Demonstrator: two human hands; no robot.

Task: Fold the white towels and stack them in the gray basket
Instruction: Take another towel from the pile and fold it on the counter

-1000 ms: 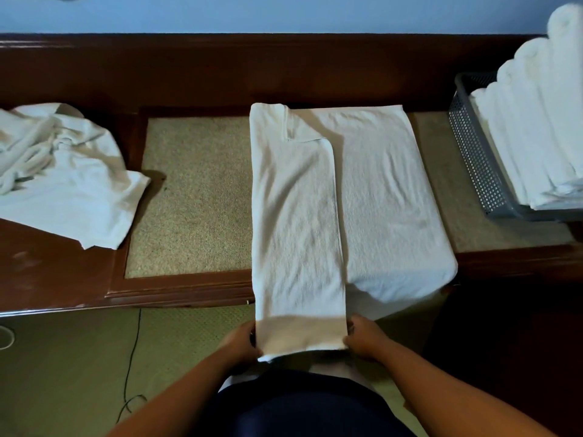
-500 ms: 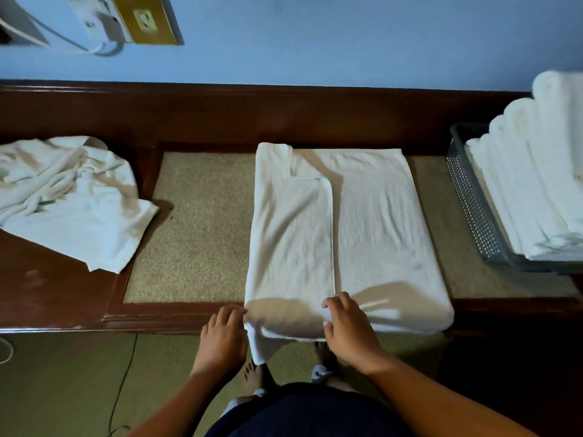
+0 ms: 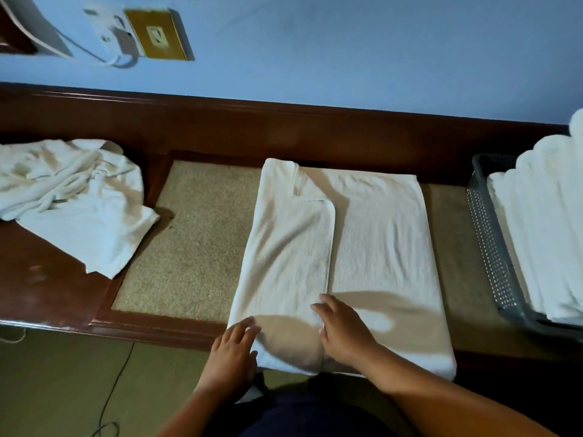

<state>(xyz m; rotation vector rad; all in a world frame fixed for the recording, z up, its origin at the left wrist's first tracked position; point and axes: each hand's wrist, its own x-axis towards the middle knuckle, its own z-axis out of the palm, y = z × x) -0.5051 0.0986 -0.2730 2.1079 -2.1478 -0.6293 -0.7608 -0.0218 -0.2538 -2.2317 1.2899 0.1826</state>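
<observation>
A white towel (image 3: 378, 247) lies spread on the bench pad, its left third folded over as a long flap (image 3: 290, 253). My left hand (image 3: 233, 351) rests at the flap's near left corner, fingers lying over the towel's edge. With fingers spread fairly straight, my right hand (image 3: 344, 329) presses on the flap's near right edge. The gray basket (image 3: 492, 253) stands at the right end of the bench, holding several folded white towels (image 3: 542, 234). A crumpled pile of white towels (image 3: 72, 200) sits at the left end.
The towel lies on a tan pad (image 3: 189, 247) set into a dark wooden bench (image 3: 47, 298) against a blue wall. A wall socket with a plug and cable (image 3: 135, 36) is at the upper left. A thin cord (image 3: 120, 373) runs over the floor below the bench.
The towel end that hung over the bench's front edge has been brought up to the edge. Both hands rose from below the bench onto the near end of the flap.
</observation>
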